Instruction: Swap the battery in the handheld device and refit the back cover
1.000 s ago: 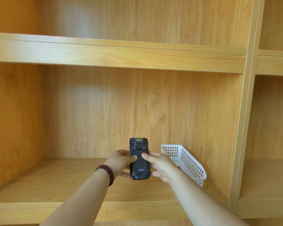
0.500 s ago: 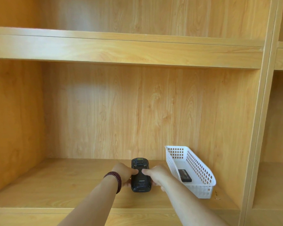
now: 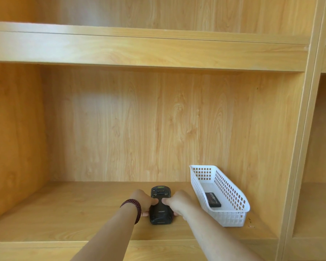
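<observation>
A black handheld device (image 3: 160, 211) lies back side up on the wooden shelf (image 3: 73, 210), its back cover on. My left hand (image 3: 142, 201) grips its left side, thumb pressed on the back cover. On the device's right side my right hand (image 3: 176, 202) does the same, its thumb meeting the left one near the middle. A black battery (image 3: 213, 202) lies inside the white perforated basket (image 3: 233, 216), just right of my right hand.
The shelf compartment is bounded by a wooden side wall on the left, a back panel, an upper shelf board (image 3: 139, 51) overhead and a vertical divider (image 3: 297, 147) right of the basket. Another compartment lies beyond the divider.
Both hands have brought the device down from an upright, raised position to lie flat on the shelf. The battery in the basket has come into view.
</observation>
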{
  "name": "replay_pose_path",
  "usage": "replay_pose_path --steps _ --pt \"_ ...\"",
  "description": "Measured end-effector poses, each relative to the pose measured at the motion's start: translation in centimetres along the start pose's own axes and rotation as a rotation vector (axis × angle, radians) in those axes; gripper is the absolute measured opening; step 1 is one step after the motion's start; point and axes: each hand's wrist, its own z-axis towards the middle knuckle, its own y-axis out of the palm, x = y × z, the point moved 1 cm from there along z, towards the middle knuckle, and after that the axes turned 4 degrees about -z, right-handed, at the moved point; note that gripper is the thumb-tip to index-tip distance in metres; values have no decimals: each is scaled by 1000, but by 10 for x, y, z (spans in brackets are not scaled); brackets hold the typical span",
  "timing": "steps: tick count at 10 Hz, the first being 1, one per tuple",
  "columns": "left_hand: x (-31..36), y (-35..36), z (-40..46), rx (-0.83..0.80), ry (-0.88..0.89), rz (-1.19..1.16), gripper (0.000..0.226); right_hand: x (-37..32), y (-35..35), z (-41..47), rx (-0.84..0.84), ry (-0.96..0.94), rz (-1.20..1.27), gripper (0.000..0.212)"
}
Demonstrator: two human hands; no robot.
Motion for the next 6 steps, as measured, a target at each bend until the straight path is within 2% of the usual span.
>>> replay_pose_path --steps 1,3,5,6 --pt "0 2 2 -1 14 60 24 2 2 3 11 -9 -65 41" --pt "2 6 3 20 31 203 28 4 2 9 25 5 -183 56" --pt "0 6 -3 43 46 265 35 7 5 6 40 -22 -203 53" --pt "8 2 -13 71 128 350 43 3 -6 -1 65 -3 -207 59"
